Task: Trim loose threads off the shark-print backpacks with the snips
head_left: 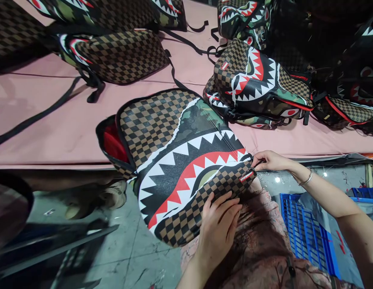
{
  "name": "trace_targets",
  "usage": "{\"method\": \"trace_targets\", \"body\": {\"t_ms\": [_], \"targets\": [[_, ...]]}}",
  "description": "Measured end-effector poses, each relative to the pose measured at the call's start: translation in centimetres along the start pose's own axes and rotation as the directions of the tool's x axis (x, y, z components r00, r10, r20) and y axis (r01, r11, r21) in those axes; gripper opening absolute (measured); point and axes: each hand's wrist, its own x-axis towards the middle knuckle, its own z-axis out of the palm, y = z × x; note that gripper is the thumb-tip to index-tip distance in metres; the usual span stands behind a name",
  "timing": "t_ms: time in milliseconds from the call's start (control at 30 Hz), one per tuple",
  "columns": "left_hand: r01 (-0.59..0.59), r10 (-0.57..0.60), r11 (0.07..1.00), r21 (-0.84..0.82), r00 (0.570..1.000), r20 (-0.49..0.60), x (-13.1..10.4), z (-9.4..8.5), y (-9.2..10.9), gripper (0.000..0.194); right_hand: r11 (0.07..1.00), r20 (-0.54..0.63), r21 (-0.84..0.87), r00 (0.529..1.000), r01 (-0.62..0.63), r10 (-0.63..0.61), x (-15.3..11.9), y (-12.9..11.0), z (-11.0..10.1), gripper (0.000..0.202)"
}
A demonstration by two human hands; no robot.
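A brown-and-black checkered backpack point(156, 128) with a shark-mouth and camouflage print lies tilted over the table's front edge and my lap. Its main opening gapes at the left, where red lining point(114, 142) shows. My left hand point(221, 222) rests flat on the checkered panel near the bag's lower edge, fingers stretched out. At the bag's right corner, beside a small red label point(247, 176), my right hand point(269, 161) pinches a black zipper pull point(256, 163). The fingertips partly cover the pull.
Similar backpacks point(252, 80) lie stacked at the right of the pink-covered table point(68, 132). More checkered bags point(126, 56) and loose black straps point(38, 116) lie along the back and left. A blue plastic crate point(306, 228) stands on the floor to my right.
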Motion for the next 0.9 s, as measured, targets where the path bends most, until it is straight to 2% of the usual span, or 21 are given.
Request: {"method": "trace_targets", "body": {"t_ms": [200, 467, 633, 900], "targets": [[-0.004, 0.004, 1.0, -0.009, 1.0, -0.011, 0.0, -0.2, 0.1, 0.022, 0.997, -0.006, -0.078, 1.0, 0.01, -0.011, 0.3, -0.7, 0.6, 0.022], [0.011, -0.012, 1.0, -0.013, 1.0, -0.015, -0.1, 0.0, 0.1, 0.022, 0.999, -0.057, -0.029, 0.998, -0.02, 0.018, -0.2, -0.5, 1.3, 0.019], [0.01, -0.01, 1.0, -0.012, 0.999, -0.031, -0.5, -0.3, -0.1, 0.024, 0.999, -0.022, 0.02, 0.999, -0.035, 0.036, -0.3, -0.5, 1.1, 0.021], [0.009, -0.009, 1.0, -0.006, 0.999, -0.043, -0.6, -0.2, 0.0, 0.024, 0.996, -0.047, -0.08, 0.998, -0.035, 0.031, -0.1, -1.0, 1.5, 0.019]]}}
